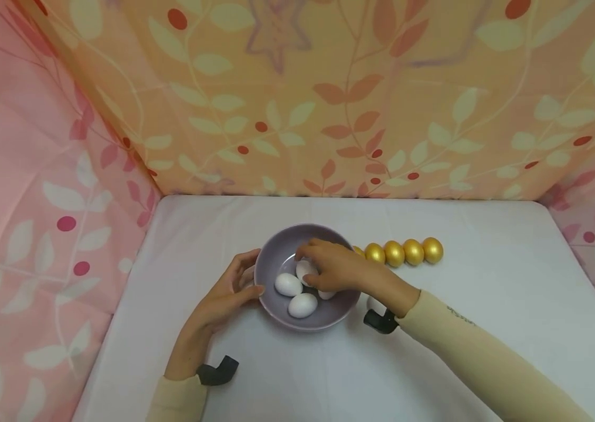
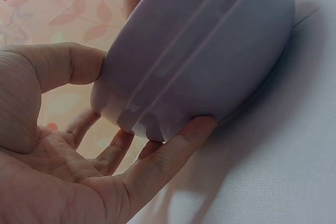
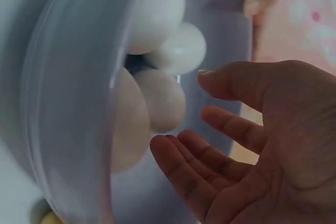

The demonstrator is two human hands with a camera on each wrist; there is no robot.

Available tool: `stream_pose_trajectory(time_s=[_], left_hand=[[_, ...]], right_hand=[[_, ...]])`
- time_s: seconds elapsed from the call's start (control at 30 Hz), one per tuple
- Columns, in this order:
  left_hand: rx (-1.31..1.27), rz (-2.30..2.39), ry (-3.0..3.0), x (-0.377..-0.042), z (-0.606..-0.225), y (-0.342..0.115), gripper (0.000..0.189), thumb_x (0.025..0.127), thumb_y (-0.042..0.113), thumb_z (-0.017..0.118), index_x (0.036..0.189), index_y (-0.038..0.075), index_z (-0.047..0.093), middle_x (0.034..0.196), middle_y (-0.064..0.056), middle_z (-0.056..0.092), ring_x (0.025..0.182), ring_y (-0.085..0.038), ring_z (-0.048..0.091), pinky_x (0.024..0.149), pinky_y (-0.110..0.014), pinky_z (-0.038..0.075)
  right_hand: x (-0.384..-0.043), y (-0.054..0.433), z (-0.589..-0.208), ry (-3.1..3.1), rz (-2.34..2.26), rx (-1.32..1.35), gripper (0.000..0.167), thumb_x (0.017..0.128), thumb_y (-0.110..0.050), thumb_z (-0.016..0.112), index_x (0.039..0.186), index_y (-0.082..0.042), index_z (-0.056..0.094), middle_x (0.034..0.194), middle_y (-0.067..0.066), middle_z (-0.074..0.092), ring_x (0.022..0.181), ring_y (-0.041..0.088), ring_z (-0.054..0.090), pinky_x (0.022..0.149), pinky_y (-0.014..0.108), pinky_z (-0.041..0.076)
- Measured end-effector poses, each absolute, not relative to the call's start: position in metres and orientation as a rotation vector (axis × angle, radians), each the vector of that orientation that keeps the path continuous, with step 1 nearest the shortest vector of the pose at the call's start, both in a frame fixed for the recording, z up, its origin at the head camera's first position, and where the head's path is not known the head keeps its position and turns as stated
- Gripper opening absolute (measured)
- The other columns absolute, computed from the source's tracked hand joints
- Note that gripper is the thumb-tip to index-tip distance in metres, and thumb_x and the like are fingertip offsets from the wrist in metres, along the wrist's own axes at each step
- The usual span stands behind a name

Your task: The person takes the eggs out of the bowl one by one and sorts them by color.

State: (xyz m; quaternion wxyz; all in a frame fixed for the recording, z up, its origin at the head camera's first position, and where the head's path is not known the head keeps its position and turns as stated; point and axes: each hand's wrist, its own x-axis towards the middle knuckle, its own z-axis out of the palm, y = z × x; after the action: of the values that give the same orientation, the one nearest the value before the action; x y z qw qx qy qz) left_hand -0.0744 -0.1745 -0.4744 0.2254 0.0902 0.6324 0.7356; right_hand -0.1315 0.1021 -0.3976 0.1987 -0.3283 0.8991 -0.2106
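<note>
A purple bowl [image 1: 271,305] stands on the white-covered table with several white eggs [image 1: 303,305] inside. My left hand [image 1: 225,293] holds the bowl at its left side; the left wrist view shows the thumb at the rim and fingertips against the outer wall [image 2: 210,61]. Reaching over the far right rim, my right hand [image 1: 336,266] is inside the bowl, just above the eggs. Its thumb and fingers are spread apart beside the nearest egg [image 3: 163,100] in the right wrist view, with nothing between them. Part of the eggs is hidden by the right hand and the rim.
A row of several golden eggs [image 1: 414,252] lies right of the bowl, its near end hidden behind the right hand and bowl. Behind the table hangs a patterned orange cloth [image 1: 286,129], with a pink cloth [image 1: 44,234] on the left.
</note>
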Motion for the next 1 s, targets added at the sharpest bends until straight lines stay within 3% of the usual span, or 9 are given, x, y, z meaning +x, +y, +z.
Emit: stream_pose_trajectory(time_s=[0.33, 1.0], left_hand=[[0.25, 2.025, 1.745, -0.075, -0.475, -0.173, 0.079, 0.097, -0.002, 0.067, 0.163, 0.014, 0.026, 0.176, -0.008, 0.017, 0.161, -0.045, 0.022, 0.096, -0.035, 0.059], [0.24, 1.994, 1.781, -0.074, -0.47, -0.175, 0.079, 0.097, -0.004, 0.065, 0.163, 0.016, 0.026, 0.177, -0.008, 0.016, 0.162, -0.046, 0.02, 0.096, -0.036, 0.059]], right_hand=[[-0.132, 0.09, -0.407, 2.493, -0.488, -0.994, 0.044, 0.093, -0.011, 0.074, 0.136, -0.008, 0.063, 0.129, 0.012, 0.065, 0.107, 0.025, 0.067, 0.097, 0.042, 0.057], [-0.141, 0.073, -0.407, 2.418, -0.464, -0.975, 0.038, 0.09, -0.007, 0.075, 0.127, -0.01, 0.067, 0.12, 0.011, 0.066, 0.101, 0.023, 0.062, 0.092, 0.04, 0.055]])
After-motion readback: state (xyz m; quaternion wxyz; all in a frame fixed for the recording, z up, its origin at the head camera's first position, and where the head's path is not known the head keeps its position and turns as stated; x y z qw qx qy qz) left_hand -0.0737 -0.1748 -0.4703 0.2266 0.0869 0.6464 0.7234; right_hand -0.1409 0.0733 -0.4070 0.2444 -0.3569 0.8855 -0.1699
